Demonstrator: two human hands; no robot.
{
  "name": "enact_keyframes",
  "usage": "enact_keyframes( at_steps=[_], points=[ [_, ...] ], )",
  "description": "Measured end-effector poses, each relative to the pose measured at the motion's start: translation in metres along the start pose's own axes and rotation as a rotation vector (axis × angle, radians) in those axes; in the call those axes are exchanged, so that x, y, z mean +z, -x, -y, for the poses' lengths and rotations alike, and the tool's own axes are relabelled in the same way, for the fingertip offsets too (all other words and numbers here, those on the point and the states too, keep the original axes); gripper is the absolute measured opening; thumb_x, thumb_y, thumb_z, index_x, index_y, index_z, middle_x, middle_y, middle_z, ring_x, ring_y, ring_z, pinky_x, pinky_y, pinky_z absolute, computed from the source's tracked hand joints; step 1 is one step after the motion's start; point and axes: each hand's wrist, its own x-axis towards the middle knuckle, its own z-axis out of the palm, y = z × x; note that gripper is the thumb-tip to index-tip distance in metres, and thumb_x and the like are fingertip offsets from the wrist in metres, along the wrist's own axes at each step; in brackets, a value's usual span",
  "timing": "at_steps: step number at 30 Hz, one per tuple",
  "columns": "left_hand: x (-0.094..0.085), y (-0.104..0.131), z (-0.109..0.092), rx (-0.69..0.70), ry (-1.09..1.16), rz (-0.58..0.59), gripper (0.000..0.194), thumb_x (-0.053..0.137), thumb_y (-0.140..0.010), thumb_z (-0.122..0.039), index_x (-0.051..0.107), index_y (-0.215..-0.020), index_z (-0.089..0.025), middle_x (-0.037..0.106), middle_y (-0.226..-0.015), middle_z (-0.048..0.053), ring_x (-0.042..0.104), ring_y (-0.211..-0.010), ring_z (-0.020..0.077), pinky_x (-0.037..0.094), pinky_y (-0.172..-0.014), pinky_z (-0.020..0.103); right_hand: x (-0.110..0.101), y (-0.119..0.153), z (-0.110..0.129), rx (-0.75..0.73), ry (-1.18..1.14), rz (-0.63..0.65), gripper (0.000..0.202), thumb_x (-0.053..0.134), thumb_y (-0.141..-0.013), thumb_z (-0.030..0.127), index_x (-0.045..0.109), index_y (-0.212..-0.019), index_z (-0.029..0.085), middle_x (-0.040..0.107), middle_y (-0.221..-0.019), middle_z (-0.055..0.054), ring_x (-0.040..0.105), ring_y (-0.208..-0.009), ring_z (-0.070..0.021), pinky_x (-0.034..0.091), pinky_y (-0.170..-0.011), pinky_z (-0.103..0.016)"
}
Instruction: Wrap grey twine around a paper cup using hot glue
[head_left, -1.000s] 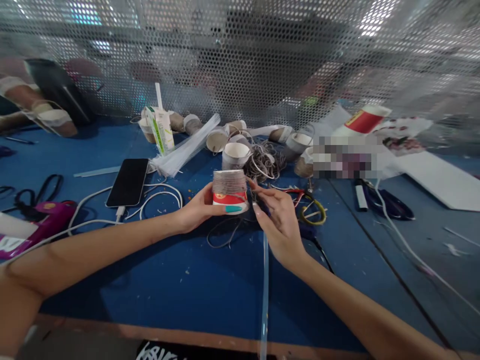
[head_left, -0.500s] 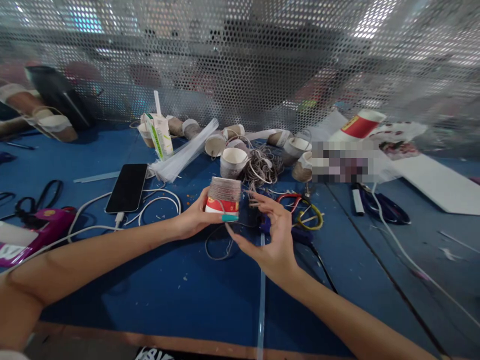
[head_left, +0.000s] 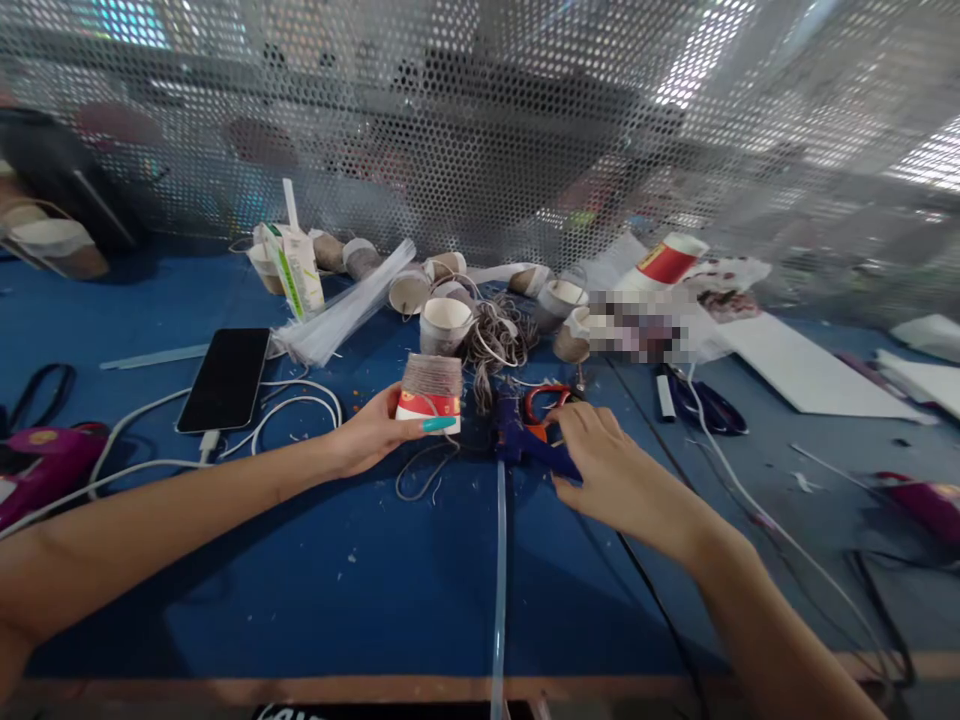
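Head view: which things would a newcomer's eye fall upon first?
Probably the red-and-white cup wound with grey cord, held near the middle in the left hand. Next, the blue glue gun just right of it, the right hand at its handle, with a translucent stick reaching the picture's bottom.

Craft workshop, seemingly: blue worktable (head_left: pixel 375 590), glue gun (head_left: pixel 511 428), twine heap (head_left: pixel 501 335), twine-wrapped cups (head_left: pixel 431 378), perforated metal screen (head_left: pixel 450 150).

The cord (head_left: pixel 433 375) looks rough, the cup (head_left: pixel 442 405) smooth paper, the glue gun (head_left: pixel 534 446) plastic, the screen (head_left: pixel 465 160) metal.
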Motion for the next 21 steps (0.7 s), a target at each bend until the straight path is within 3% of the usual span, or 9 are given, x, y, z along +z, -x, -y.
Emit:
enact_keyframes(
  at_steps=[3,6,10,14,18,21],
  points=[
    [0.003,0.000,-0.001,-0.022,-0.011,-0.015,0.050,0.090,-0.052,-0.017,0.066,-0.095,-0.013,0.074,-0.097,0.007,0.070,-0.091,0.0179,0.050,-0.097,0.033,0.014,-0.003,0.003,0.077,0.055,-0.030,0.034,0.055,-0.064,0.011,0.051,-0.097,0.015,0.060,-0.100,-0.018,0.057,-0.095,-0.0355,0.048,-0.079,-0.046],
    [0.004,0.000,-0.001,-0.030,-0.012,-0.025,0.047,0.091,-0.052,-0.017,0.068,-0.092,-0.013,0.075,-0.094,0.006,0.070,-0.087,0.0164,0.050,-0.095,0.031,0.021,-0.011,0.006,0.118,0.033,-0.068,0.027,0.054,-0.068,0.016,0.048,-0.094,0.015,0.061,-0.088,-0.017,0.060,-0.086,-0.0348,0.049,-0.075,-0.046],
    [0.003,0.000,-0.002,-0.038,-0.009,-0.008,0.047,0.090,-0.053,-0.014,0.069,-0.095,-0.012,0.075,-0.095,0.008,0.071,-0.087,0.0175,0.049,-0.097,0.034,0.020,-0.013,-0.002,0.146,-0.028,-0.142,0.041,0.054,-0.073,0.023,0.043,-0.111,0.012,0.064,-0.088,-0.015,0.064,-0.084,-0.0320,0.050,-0.075,-0.044],
    [0.001,-0.001,-0.001,-0.035,0.003,-0.001,0.048,0.089,-0.054,-0.012,0.068,-0.098,-0.013,0.075,-0.097,0.008,0.071,-0.091,0.0191,0.048,-0.100,0.036,0.011,-0.008,-0.008,0.170,-0.232,-0.253,0.056,0.057,-0.073,0.025,0.038,-0.125,0.015,0.064,-0.081,-0.006,0.064,-0.067,-0.0241,0.047,-0.059,-0.033],
    [0.002,-0.001,0.000,-0.033,0.023,0.000,0.051,0.089,-0.054,-0.011,0.067,-0.100,-0.011,0.074,-0.101,0.010,0.071,-0.094,0.0195,0.047,-0.102,0.037,0.002,-0.008,-0.006,0.286,-0.477,-0.410,0.026,0.059,-0.082,0.039,0.052,-0.101,0.023,0.057,-0.058,0.004,0.057,-0.048,-0.0167,0.040,-0.050,-0.028],
    [0.003,-0.001,-0.001,-0.042,0.018,0.007,0.053,0.090,-0.053,-0.012,0.067,-0.101,-0.011,0.074,-0.101,0.010,0.071,-0.094,0.0192,0.046,-0.103,0.037,0.000,-0.009,0.001,0.348,-0.542,-0.495,0.025,0.059,-0.084,0.046,0.051,-0.077,0.024,0.051,-0.050,0.005,0.052,-0.043,-0.0148,0.040,-0.048,-0.028]
  ],
)
